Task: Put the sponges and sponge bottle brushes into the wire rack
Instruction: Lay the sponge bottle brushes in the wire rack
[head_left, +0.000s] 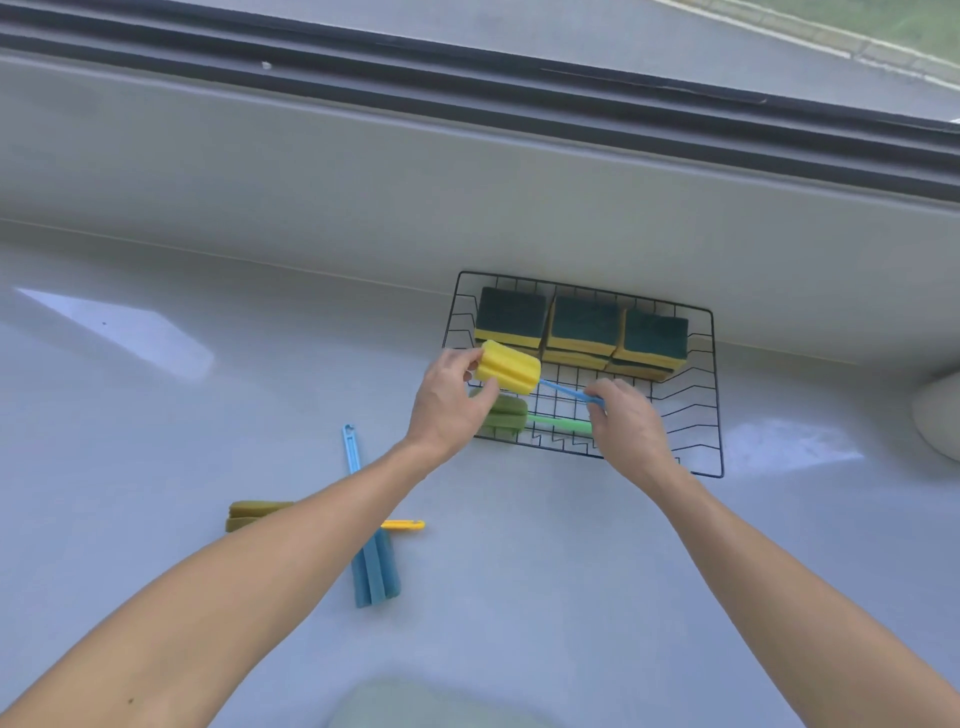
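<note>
Yellow foam heads the bottle brush (508, 368) that both hands hold over the wire rack (717, 395): the left hand (451, 402) pinches the sponge head, the right hand (626, 418) clamps the blue handle. Green-topped sponges (584, 325) and a green brush (506, 415) lie inside. Two brushes (371, 545) lie on the desk (519, 571). No writing is legible.
</note>
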